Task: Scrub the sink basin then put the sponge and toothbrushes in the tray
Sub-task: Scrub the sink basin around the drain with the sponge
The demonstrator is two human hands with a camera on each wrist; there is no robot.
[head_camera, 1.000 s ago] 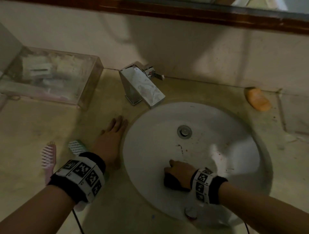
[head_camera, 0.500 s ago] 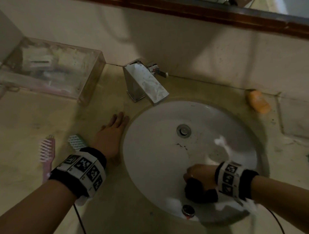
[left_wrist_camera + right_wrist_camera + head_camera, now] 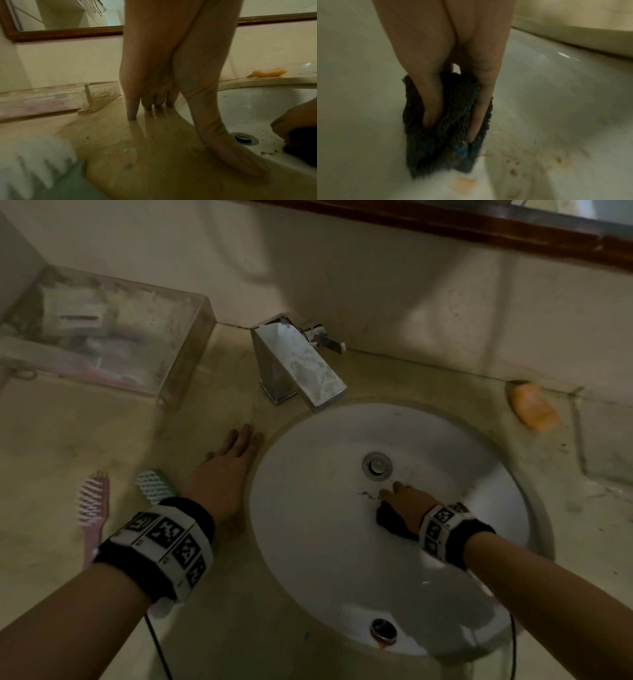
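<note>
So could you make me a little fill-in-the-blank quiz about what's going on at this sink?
1. The right hand presses a dark ____ against the basin.
2. The left hand lies flat on the ____.
3. The pink toothbrush and the green toothbrush lie to the ____ of the left hand.

Missing words: sponge; counter; left
</note>
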